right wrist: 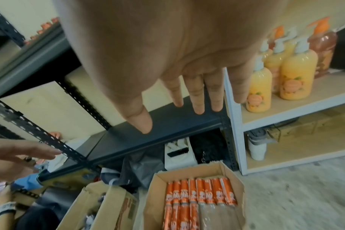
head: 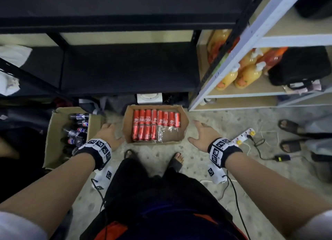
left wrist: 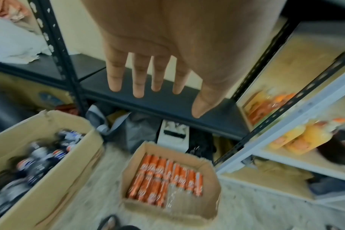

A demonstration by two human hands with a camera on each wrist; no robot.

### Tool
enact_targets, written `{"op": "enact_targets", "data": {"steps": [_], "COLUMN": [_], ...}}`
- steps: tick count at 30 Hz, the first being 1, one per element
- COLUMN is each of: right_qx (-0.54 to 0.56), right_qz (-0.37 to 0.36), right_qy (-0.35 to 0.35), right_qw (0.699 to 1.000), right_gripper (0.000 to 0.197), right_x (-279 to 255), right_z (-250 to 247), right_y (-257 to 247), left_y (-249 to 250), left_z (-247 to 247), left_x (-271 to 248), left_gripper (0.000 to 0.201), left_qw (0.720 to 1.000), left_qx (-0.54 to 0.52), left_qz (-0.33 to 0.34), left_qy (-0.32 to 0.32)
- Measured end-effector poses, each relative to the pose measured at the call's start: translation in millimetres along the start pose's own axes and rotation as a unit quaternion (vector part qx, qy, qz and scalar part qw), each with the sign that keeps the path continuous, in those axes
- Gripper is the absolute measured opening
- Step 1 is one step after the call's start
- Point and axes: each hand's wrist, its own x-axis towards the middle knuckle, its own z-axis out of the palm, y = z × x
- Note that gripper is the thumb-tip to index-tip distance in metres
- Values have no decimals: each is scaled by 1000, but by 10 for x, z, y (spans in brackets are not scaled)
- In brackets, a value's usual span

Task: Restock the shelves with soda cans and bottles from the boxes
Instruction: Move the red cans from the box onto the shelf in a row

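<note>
A shallow cardboard box sits on the floor in front of me, holding several red soda cans lying flat. To its left a taller box holds several dark cola bottles. My left hand hovers open between the two boxes. My right hand hovers open just right of the can box. Neither hand holds anything. The black shelf stands behind the boxes.
A white shelf unit at right carries orange pump bottles and a black bag. A power strip with cables lies on the floor. Another person's sandalled feet stand at right. My own feet are below the can box.
</note>
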Motion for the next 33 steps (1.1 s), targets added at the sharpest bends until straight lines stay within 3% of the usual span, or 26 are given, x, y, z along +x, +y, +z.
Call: {"op": "enact_targets", "data": {"steps": [6,13,19,24,26,33], "right_qx": [-11,-54,-90,-107,-107,-168], "right_qz": [61,110,59,19,8,-55], "right_qy": [-65,-132,-157,-189,-200,-205], "right_qw": [996,984,982,976,974,963], "right_gripper": [86,81,86,87,89,74], "right_x": [230,756,1413,2087,2345,3259], "right_z": [548,1341,2029,2629,2839,3191], "right_y": [186,216,54,-12,-6,158], "left_y": [-284,-352,-492,-627,-645,-688], "left_z": [681,1184,1564,2099,2323,2821], "left_x": [493,904,1387,2037,2325,3358], "left_gripper": [77,64,52,52,62,51], "left_qw": [992,983,979,978,979,974], "left_qx": [11,26,39,36,31,64], "left_qz": [-60,-44,-37,-34,-26,-2], "left_qy": [-113,-177,-198,-204,-200,-215]}}
